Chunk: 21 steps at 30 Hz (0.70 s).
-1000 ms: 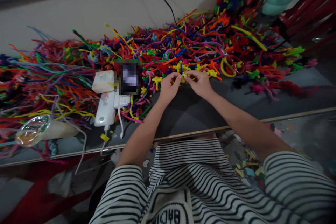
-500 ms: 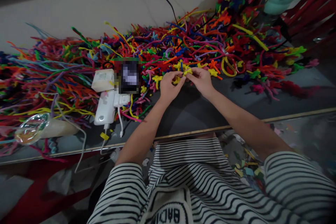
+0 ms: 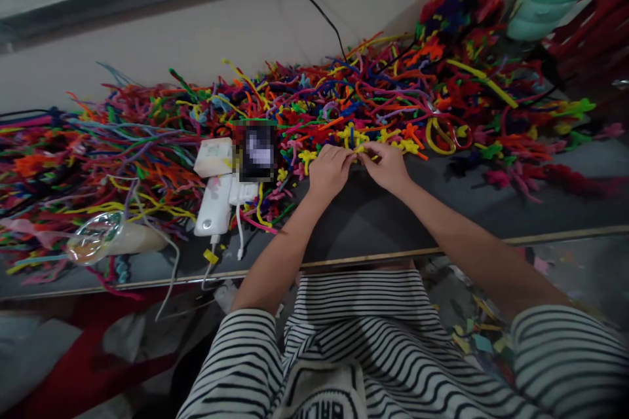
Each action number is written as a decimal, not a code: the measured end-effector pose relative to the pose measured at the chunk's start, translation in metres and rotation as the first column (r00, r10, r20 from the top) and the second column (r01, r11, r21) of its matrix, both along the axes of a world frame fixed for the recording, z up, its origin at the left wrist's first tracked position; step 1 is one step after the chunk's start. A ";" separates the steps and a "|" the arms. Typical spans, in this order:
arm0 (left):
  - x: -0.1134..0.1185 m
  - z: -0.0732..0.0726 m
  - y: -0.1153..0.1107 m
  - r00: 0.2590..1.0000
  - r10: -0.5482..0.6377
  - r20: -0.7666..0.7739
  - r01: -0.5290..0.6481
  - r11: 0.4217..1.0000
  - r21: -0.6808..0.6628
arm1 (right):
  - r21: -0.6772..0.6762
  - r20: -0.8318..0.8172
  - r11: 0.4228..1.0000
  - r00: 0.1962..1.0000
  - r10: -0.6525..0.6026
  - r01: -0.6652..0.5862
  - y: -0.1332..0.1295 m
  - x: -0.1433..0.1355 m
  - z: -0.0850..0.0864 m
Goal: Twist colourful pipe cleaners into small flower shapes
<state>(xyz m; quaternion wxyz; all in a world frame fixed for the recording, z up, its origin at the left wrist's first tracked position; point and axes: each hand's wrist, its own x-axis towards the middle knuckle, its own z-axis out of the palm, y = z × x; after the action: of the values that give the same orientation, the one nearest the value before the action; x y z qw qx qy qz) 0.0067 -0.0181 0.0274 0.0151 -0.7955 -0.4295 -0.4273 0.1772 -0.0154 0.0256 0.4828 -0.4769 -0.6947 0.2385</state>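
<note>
My left hand [image 3: 330, 170] and my right hand [image 3: 389, 167] meet fingertip to fingertip at the near edge of a heap of coloured pipe cleaners [image 3: 314, 91]. Both are closed in a pinch on a small yellow pipe cleaner [image 3: 362, 149], mostly covered by the fingers. Its exact shape is too small to make out. Just beyond the fingers lie yellow pipe-cleaner pieces [image 3: 348, 134], some bent like flowers. To the right of my right hand, scissors [image 3: 441, 137] with yellow and red handles rest against the heap.
Left of my hands lie a white power bank [image 3: 213, 206] with a cable, a pale box [image 3: 213, 157] and a blurred-out phone [image 3: 258, 152]. A plastic drink cup [image 3: 105, 239] lies tilted near the table edge [image 3: 373, 258]. A greenish container [image 3: 543, 10] stands back right.
The view has shifted, so everything sits slightly lower and further right. My left fingers have curled in more, and less of the yellow pipe cleaner shows between the hands.
</note>
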 end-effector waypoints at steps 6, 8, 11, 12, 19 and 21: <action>0.002 -0.001 0.006 0.909 -0.018 0.416 0.233 0.850 -0.472 | -0.035 -0.052 0.999 0.998 0.020 -0.021 -0.002 0.001 0.000; 0.000 -0.004 0.010 0.814 -0.004 0.581 0.409 0.715 -0.567 | -0.118 -0.147 0.988 0.986 0.078 -0.096 0.000 0.001 -0.001; -0.001 -0.008 0.015 0.722 0.049 0.690 0.524 0.612 -0.592 | -0.246 -0.294 0.952 0.950 0.108 -0.184 0.004 0.000 -0.004; -0.001 -0.009 0.016 0.712 0.059 0.700 0.520 0.626 -0.581 | -0.273 -0.331 0.942 0.938 0.099 -0.196 0.005 -0.001 -0.005; 0.004 -0.013 0.014 0.704 0.027 0.710 0.462 0.742 -0.486 | -0.320 -0.389 0.928 0.920 0.056 -0.191 0.009 -0.001 -0.007; 0.003 -0.014 0.014 0.737 0.023 0.676 0.419 0.769 -0.482 | -0.330 -0.395 0.922 0.917 0.062 -0.204 0.010 0.000 -0.008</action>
<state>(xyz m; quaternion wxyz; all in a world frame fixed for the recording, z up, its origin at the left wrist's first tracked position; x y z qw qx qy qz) 0.0093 -0.0042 0.0137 -0.4381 -0.6022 -0.4277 -0.5123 0.1773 -0.0051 0.0176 0.4927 -0.4541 -0.5639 0.4829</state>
